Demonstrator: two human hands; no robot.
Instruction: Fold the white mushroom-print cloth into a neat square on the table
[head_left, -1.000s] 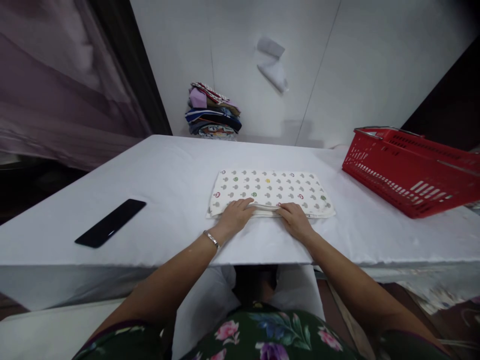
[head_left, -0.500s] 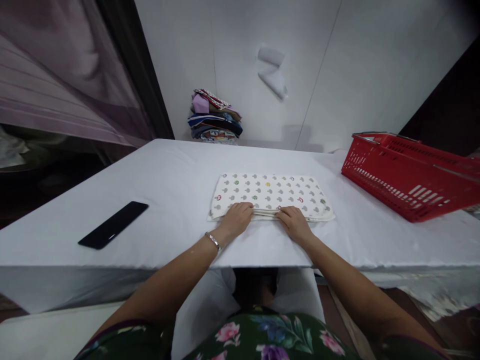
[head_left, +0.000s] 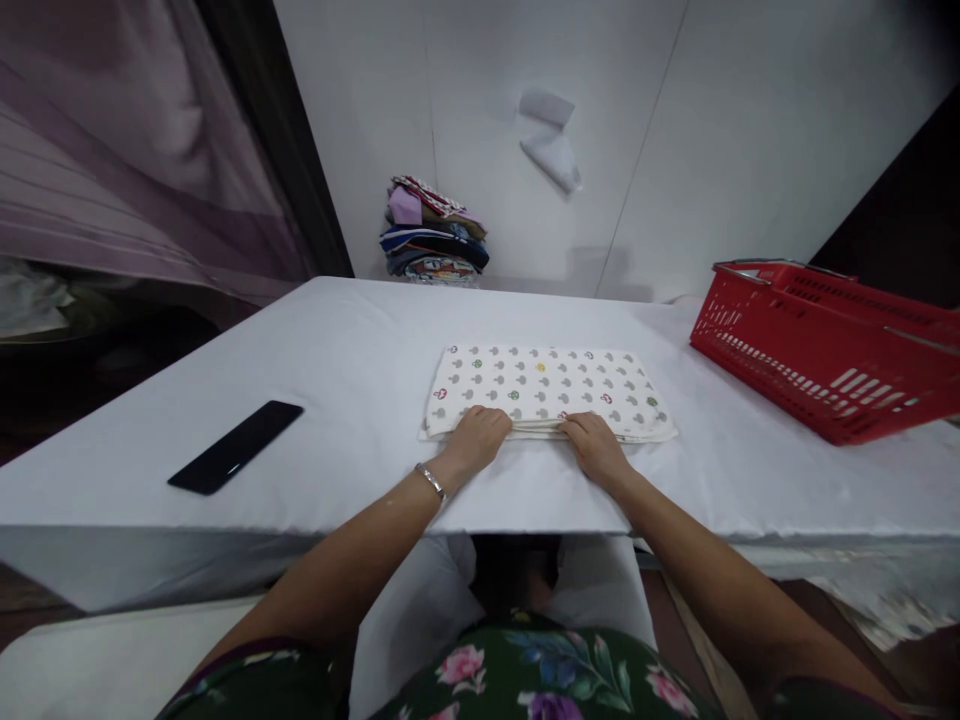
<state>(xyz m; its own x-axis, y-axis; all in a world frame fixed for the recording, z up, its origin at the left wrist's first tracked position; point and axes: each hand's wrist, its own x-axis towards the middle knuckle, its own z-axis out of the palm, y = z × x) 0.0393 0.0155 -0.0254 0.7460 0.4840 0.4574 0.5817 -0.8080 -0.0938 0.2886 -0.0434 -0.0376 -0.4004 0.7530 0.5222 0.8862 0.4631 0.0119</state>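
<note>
A folded white cloth [head_left: 544, 385] printed with small grey and coloured mushroom shapes lies flat on the white-covered table [head_left: 360, 370]. Its layered near edge faces me. My left hand [head_left: 481, 438], with a bracelet at the wrist, is closed on that edge left of its middle. To the right, my right hand [head_left: 595, 446] grips the same edge, fingers on top. Both thumbs are hidden beneath or behind the fingers. Between the hands a short stretch of the stacked layers shows.
A black phone-like slab [head_left: 236, 447] lies on the table at left. The red plastic basket [head_left: 825, 350] stands at right. Behind the table's far edge is a pile of folded clothes [head_left: 435, 235] against a white wall [head_left: 675, 180]. A purple curtain [head_left: 112, 160] hangs at left.
The whole view has shifted slightly, so things appear a little further right. Both hands stay on the cloth's near edge, with hardly any movement.
</note>
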